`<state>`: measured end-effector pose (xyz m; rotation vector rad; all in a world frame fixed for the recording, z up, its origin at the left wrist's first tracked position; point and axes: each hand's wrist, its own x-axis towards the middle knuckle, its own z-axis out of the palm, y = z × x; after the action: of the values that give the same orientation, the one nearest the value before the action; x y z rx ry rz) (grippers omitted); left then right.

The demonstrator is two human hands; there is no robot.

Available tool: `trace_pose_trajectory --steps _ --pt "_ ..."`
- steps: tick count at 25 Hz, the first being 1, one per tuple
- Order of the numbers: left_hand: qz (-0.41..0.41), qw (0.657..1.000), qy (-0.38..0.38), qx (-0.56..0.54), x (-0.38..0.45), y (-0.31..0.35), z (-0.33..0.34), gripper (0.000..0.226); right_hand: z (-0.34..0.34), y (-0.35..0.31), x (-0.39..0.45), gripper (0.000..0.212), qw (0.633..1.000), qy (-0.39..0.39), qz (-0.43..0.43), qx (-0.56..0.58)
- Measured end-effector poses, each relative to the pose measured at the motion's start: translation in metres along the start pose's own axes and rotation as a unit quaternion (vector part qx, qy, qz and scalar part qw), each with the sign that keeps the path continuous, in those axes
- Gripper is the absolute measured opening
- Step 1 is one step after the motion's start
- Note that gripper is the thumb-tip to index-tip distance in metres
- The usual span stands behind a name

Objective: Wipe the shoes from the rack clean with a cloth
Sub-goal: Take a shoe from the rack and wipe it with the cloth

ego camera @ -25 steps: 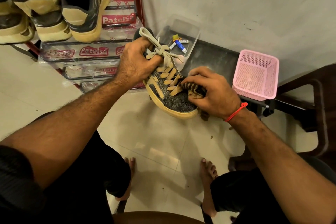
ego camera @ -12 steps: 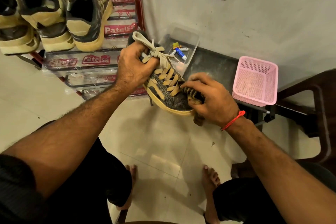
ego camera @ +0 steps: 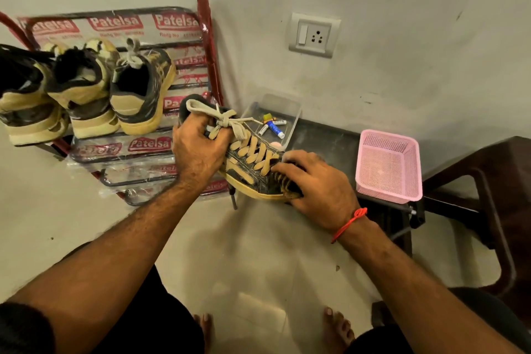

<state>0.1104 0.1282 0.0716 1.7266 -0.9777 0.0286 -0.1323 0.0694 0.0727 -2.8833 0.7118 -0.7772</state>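
Now | left hand [ego camera: 198, 152] grips shoe [ego camera: 253, 169] | right hand [ego camera: 319, 184] presses cloth [ego camera: 287, 185] on toe | risk: laces snag cloth.

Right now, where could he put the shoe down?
Bare spots: the dark bench between the clear tray and pink basket, or the floor below his hands. The rack's top shelf looks crowded with shoes.

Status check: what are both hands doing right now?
Left hand grips shoe at laces. Right hand presses cloth on toe. Nothing blocking.
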Motion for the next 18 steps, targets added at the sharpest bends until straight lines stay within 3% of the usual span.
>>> trace_pose_trajectory --steps 4,7,11,14,18 --pt "-0.023 1.000 0.015 0.008 0.000 0.001 0.003 0.026 -0.006 0.005 0.004 0.045 0.996 0.043 0.079 0.000" --pt "-0.026 0.999 0.019 0.015 -0.003 0.003 0.006 0.030 -0.003 -0.006 0.000 0.046 0.999 0.017 0.023 -0.027" --pt "-0.024 0.999 0.020 0.011 -0.003 0.005 0.007 0.025 -0.007 0.008 0.002 0.046 0.991 0.047 0.124 0.000" --pt "-0.019 1.000 0.018 0.011 -0.004 0.004 0.007 0.030 -0.003 -0.007 -0.001 0.052 0.998 0.002 0.060 -0.005" --pt "-0.014 1.000 0.020 -0.004 -0.003 0.009 0.006 0.029 -0.014 0.010 0.006 0.050 0.984 0.029 0.171 0.033"
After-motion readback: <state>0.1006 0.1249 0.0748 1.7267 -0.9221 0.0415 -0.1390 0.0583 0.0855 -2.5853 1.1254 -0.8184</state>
